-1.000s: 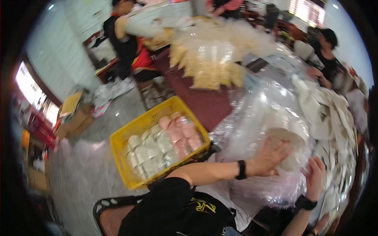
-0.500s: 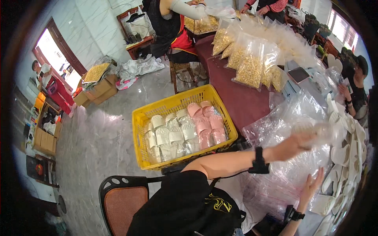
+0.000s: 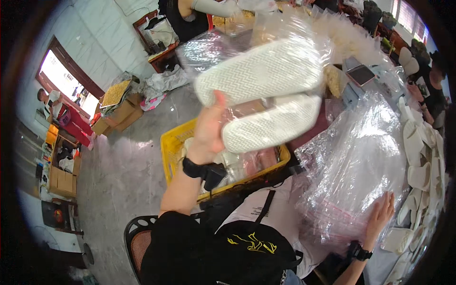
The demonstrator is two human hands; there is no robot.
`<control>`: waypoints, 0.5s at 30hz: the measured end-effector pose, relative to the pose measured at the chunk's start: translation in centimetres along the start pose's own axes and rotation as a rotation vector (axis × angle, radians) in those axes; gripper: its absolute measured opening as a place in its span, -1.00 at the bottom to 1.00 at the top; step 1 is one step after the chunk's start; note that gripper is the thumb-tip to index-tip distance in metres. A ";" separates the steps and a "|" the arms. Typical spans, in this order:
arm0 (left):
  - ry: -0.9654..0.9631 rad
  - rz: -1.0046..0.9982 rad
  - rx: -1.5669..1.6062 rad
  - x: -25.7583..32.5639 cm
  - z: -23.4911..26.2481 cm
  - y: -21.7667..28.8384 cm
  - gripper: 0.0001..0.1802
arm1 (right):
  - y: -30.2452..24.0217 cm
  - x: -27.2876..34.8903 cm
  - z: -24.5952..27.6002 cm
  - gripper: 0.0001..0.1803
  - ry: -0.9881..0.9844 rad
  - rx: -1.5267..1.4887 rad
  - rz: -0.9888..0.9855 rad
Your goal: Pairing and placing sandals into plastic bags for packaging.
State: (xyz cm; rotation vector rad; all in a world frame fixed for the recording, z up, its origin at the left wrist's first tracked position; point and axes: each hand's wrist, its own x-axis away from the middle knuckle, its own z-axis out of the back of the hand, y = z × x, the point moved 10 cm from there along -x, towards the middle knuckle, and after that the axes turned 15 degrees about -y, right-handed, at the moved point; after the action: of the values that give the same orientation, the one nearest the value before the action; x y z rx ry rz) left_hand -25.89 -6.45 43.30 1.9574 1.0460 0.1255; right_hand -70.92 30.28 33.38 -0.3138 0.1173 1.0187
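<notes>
My left hand (image 3: 210, 133) is closed on a pair of white slippers (image 3: 261, 71) in clear plastic, held up above a yellow crate (image 3: 167, 159). Their zigzag-patterned soles show, slightly blurred, and they cover much of the crate. Inside the crate, bagged white slippers and bagged pink slippers (image 3: 251, 164) are partly visible. On the right, my right hand (image 3: 380, 216) rests with fingers stretched out on the edge of a pile of clear plastic bags (image 3: 351, 166) with pink strips along one end.
Loose white slippers (image 3: 419, 176) line the table's right side. Bags of yellow pieces (image 3: 334, 80) and a phone-like device (image 3: 361, 74) lie farther back. Other people work around the table. A chair (image 3: 142, 242) stands at lower left, and cardboard boxes (image 3: 126, 114) sit on the floor.
My left hand has swung from the right side of the table leftward over the crate, bringing the white slippers with it. My right hand stays on the plastic bags, its fingers now flatter.
</notes>
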 end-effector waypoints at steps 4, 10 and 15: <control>0.153 -0.169 -0.252 2.6 4.0 4.8 -0.34 | 0.1 0.0 0.1 -0.49 -0.002 0.014 -0.010; 0.533 -0.178 -0.827 6.2 15.4 4.9 -0.52 | 0.3 0.1 -0.3 -0.48 -0.021 0.038 -0.006; 0.663 0.016 -1.254 5.2 20.8 2.2 -0.60 | -0.7 -0.1 0.1 -0.46 -0.060 0.071 -0.040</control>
State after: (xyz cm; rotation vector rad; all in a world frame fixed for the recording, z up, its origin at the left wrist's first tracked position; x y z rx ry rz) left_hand -11.76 -16.99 30.94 0.7493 0.9497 1.1860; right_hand -70.32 29.89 33.62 -0.2205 0.0925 0.9813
